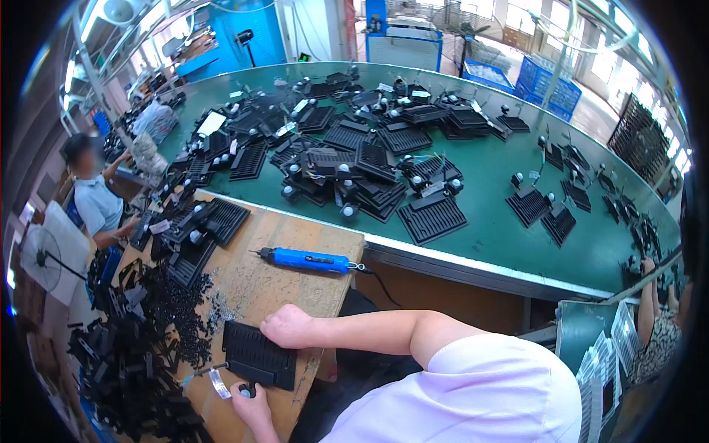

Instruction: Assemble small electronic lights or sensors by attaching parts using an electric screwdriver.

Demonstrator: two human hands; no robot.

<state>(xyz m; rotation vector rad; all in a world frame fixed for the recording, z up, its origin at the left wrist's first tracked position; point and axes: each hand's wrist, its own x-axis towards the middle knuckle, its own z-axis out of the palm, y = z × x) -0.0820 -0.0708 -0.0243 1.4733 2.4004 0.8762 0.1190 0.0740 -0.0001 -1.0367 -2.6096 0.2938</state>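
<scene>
ribbed black panel (258, 356), lying flat on the wooden counter (306, 229)
black round fitting (247, 390) with pale dome at its near edge; white tag (219, 384) on the left.

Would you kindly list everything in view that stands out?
Near panel: one, black, wooden table's edge
Other panels: many, black, mostly green table
Driver: one, blue, wooden table
Small parts: many, black and silver, wooden table
Brackets: many, black, lower left
Green table: one, green, centre
Wooden table: one, tan, lower left
Crates: several, blue, top right
Fan: at least one, grey, far left
Co-workers: two, blue-shirted left, patterned right
Left hand: one, bare, holding domed part
Right hand: one, bare, at near panel
</scene>
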